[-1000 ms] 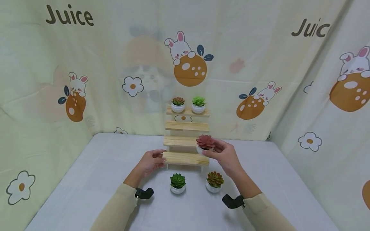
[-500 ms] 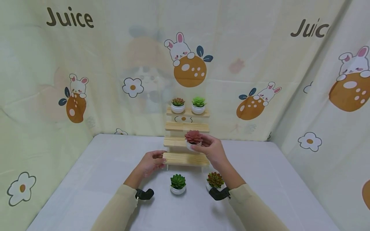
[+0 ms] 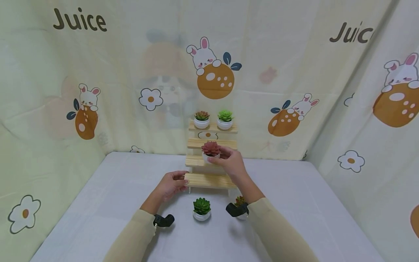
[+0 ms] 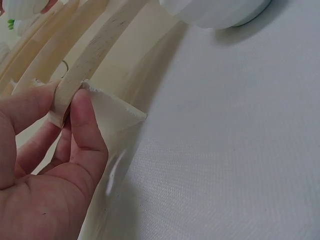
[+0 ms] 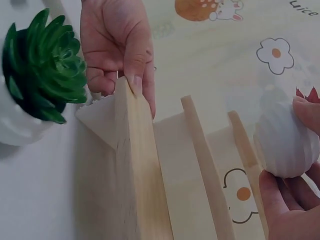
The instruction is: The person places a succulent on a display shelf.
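A four-tier wooden stand (image 3: 209, 179) stands at the table's middle. The left hand (image 3: 171, 185) pinches the left end of its lowest board; in the left wrist view thumb and fingers of that hand (image 4: 55, 165) clasp the board (image 4: 85, 60). A red succulent in a white pot (image 3: 211, 149) is in the right hand (image 3: 231, 163), in front of the middle tiers. The right wrist view shows the ribbed white pot (image 5: 286, 140) between thumb and fingers of the right hand (image 5: 295, 200); whether it touches a board, I cannot tell.
On the top tier stand a reddish-green succulent (image 3: 202, 120) and a bright green one (image 3: 225, 120). In front of the stand, a dark green succulent (image 3: 201, 209) sits on the table (image 3: 131, 189). Another potted succulent (image 3: 240, 201) is partly hidden by the right wrist camera.
The right hand has carried the red succulent left and upward across the stand, its wrist now covering part of the front right plant. The left hand has stayed on the lowest board.
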`<state>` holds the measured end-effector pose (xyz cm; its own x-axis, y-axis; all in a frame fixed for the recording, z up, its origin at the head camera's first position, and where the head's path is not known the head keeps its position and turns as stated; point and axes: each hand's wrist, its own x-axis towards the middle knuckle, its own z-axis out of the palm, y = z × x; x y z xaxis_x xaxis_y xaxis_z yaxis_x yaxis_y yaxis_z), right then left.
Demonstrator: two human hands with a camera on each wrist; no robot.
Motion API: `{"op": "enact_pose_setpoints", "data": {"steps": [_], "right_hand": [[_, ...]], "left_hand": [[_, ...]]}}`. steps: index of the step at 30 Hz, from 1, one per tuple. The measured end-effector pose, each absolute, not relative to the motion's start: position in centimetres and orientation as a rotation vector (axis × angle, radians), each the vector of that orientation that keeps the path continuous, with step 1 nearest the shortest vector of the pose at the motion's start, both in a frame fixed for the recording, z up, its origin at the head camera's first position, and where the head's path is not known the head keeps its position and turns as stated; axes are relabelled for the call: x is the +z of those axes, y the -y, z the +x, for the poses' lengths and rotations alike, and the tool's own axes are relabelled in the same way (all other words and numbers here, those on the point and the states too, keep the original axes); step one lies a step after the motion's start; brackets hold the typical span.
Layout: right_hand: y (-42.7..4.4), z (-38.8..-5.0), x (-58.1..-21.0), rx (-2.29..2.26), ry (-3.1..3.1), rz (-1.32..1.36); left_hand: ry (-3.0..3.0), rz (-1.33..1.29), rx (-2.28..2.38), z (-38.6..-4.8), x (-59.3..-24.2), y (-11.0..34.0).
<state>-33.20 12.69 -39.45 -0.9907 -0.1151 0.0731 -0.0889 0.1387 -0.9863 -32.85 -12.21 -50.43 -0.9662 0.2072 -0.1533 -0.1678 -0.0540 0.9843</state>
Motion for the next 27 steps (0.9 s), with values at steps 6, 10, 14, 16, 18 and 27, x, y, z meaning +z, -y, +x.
{"op": "enact_pose_setpoints", "data": {"steps": [6,10,14,16,18,27], "right_hand": [[-11.8,-34.3,-39.2,-2.044,-2.369,-0.197],[-11.4,-35.1,-39.2,-2.041,-2.379,-0.207],[-11.2,-35.9,-39.1,-2.005,-2.422,-0.174],[-11.0,-36.2,-39.0,-1.985,-2.452,-0.158],[-10.8,-36.5,-38.8,-1.968,-2.478,-0.141],[-9.7,-37.7,-37.8,-1.943,-2.525,-0.177]], "left_hand": [[-1.968,0.034,2.11,-32.9,-50.5,12.2],[-1.965,0.04,2.107,-32.8,-50.3,12.3],[-1.96,0.047,2.107,-32.8,-50.2,12.2],[-1.963,0.046,2.107,-32.8,-50.2,12.1],[-1.966,0.051,2.107,-32.8,-50.2,12.0],[-1.969,0.015,2.113,-32.8,-50.4,12.0]]}}
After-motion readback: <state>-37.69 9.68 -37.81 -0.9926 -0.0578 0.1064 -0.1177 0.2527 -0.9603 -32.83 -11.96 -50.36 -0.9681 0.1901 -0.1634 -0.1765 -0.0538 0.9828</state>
